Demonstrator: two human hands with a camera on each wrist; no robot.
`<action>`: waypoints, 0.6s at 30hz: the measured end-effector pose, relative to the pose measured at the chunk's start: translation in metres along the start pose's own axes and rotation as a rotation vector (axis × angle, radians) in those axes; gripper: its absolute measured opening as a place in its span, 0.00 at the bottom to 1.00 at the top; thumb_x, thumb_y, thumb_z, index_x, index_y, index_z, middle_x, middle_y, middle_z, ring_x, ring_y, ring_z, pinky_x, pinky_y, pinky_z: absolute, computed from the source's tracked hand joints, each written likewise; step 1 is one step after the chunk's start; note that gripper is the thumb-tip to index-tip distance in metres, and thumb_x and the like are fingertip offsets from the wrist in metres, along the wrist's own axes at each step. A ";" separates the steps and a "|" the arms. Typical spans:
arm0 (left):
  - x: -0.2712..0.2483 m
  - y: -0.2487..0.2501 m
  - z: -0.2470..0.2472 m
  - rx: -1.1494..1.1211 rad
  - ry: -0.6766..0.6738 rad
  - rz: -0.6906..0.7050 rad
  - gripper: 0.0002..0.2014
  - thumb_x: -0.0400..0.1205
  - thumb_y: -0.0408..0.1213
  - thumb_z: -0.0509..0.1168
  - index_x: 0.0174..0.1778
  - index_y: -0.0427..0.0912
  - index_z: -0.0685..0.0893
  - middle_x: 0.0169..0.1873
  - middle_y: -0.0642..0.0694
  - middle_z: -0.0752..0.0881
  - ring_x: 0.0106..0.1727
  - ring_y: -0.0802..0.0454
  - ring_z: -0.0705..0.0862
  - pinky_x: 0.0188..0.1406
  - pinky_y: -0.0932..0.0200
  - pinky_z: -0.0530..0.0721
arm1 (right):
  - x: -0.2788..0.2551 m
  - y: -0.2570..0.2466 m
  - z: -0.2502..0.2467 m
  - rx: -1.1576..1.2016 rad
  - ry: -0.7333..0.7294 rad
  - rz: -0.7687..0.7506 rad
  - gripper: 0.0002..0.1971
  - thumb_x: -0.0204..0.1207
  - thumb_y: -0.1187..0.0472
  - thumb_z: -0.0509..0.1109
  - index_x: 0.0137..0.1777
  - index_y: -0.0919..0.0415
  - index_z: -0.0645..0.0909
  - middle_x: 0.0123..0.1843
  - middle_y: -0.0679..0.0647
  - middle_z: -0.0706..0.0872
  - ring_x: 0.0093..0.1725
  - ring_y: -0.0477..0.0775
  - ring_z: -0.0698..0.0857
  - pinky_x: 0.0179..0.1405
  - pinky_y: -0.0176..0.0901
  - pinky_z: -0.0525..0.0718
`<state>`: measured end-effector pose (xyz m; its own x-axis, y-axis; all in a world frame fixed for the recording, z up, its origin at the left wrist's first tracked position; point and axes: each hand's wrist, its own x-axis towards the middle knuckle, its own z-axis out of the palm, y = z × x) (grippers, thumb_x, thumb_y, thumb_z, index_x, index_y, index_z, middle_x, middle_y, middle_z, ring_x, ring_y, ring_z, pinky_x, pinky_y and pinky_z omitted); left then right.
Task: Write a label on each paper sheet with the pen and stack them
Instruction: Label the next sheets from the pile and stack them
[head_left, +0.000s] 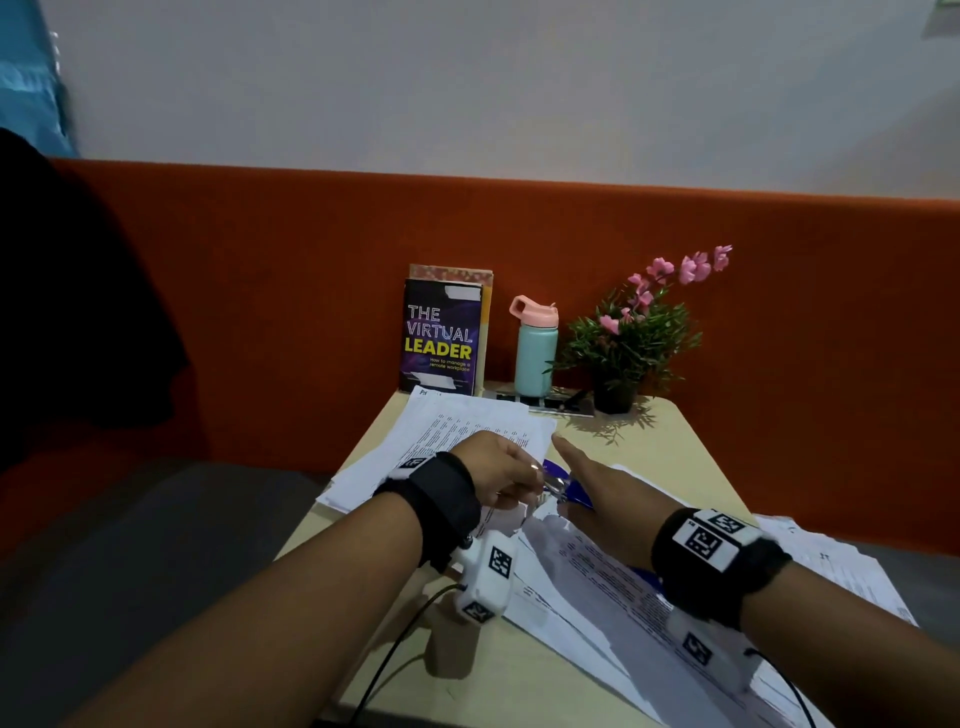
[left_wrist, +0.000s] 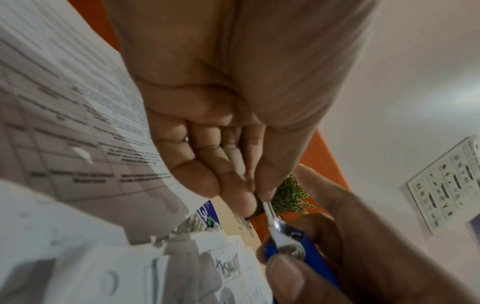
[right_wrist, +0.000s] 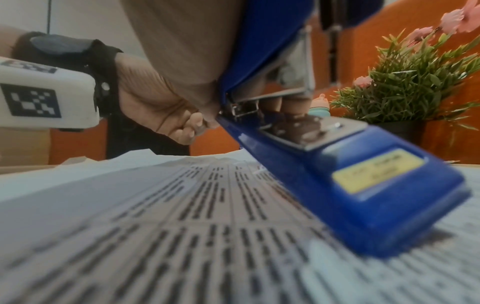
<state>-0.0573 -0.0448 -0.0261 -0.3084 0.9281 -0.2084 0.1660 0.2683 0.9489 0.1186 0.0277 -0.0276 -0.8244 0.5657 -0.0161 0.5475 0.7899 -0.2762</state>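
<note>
No pen shows in any view. A blue stapler (head_left: 570, 488) is held open over printed paper sheets (head_left: 597, 571) in the middle of the table. My right hand (head_left: 576, 470) grips its blue body, thumb on the hinge end (left_wrist: 291, 250), index finger pointing forward. My left hand (head_left: 527, 486) pinches the stapler's metal strip (left_wrist: 270, 209) between thumb and fingertips. In the right wrist view the stapler's base (right_wrist: 363, 185) rests nose-down on a printed sheet (right_wrist: 182, 226), and the upper arm (right_wrist: 259, 41) is lifted against my palm.
A second pile of printed sheets (head_left: 467, 431) lies at the far left of the wooden table (head_left: 665, 457), more sheets (head_left: 831, 561) at the right. A book (head_left: 441, 338), a teal bottle (head_left: 535, 353) and a potted plant (head_left: 628, 338) stand along the orange back panel.
</note>
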 end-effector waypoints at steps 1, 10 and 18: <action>-0.002 0.000 0.000 -0.017 -0.009 -0.009 0.04 0.79 0.24 0.69 0.49 0.31 0.87 0.35 0.37 0.89 0.29 0.53 0.88 0.35 0.60 0.83 | 0.000 -0.001 0.001 -0.020 -0.009 -0.009 0.40 0.86 0.48 0.60 0.86 0.40 0.35 0.81 0.53 0.73 0.64 0.57 0.82 0.59 0.47 0.81; -0.008 -0.003 -0.001 -0.044 0.009 -0.029 0.03 0.79 0.25 0.67 0.41 0.36 0.83 0.32 0.38 0.89 0.28 0.51 0.88 0.34 0.60 0.82 | -0.002 -0.007 0.000 -0.105 -0.013 -0.041 0.38 0.86 0.46 0.59 0.86 0.39 0.36 0.84 0.50 0.68 0.65 0.59 0.82 0.59 0.50 0.83; -0.024 -0.015 -0.015 -0.097 0.131 0.041 0.03 0.80 0.25 0.69 0.46 0.34 0.87 0.35 0.40 0.89 0.31 0.53 0.88 0.32 0.62 0.85 | 0.003 -0.005 0.005 -0.130 -0.014 -0.042 0.35 0.86 0.47 0.59 0.86 0.40 0.43 0.85 0.47 0.65 0.73 0.56 0.77 0.69 0.49 0.78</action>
<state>-0.0664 -0.0753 -0.0317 -0.4242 0.8943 -0.1423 0.0914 0.1987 0.9758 0.1133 0.0245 -0.0307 -0.8486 0.5286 -0.0210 0.5254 0.8375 -0.1501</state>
